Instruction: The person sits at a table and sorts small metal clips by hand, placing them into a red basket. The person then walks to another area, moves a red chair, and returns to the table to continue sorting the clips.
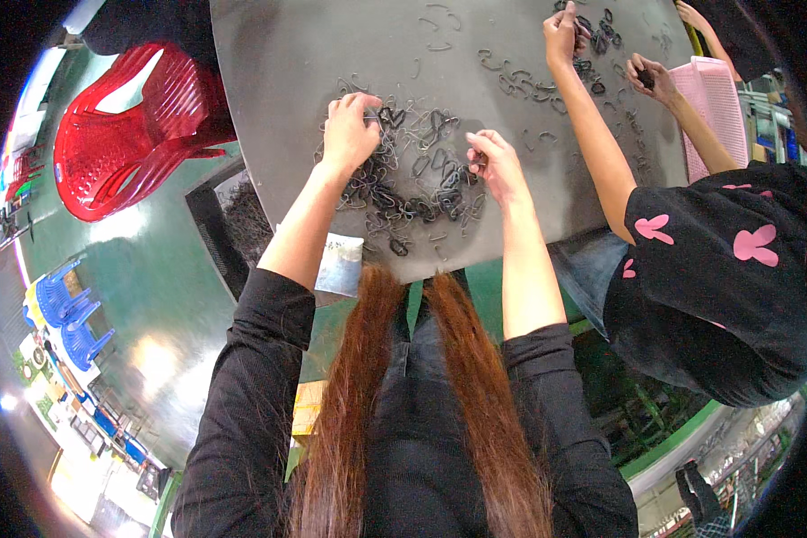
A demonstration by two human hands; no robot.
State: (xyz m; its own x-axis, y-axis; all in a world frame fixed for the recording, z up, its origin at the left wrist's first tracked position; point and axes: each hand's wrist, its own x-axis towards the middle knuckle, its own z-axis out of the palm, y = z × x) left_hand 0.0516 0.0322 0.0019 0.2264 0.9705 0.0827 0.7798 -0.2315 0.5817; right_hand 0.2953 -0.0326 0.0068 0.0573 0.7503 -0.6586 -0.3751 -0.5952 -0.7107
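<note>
Left hand [351, 134], fingers narrow, is apparently picking at hooks [419, 208]. Right hand [500, 166], fingers curled, is hovering beside; both holds unclear, next move probably needing untangling.

Dark curved pieces [412, 210] | loose, overlapping heap | on grey table [282, 54]

Blk top [412, 475], plain, long enough to cover torso; L sleeve [255, 377] & R sleeve [556, 394] also blk, both ending approx at elbow; L hand [351, 133] & R hand [498, 166] bare; 2 long reddish-brn hair lengths [354, 394] down front; dk blue jeans [420, 351], partly hidden
</note>
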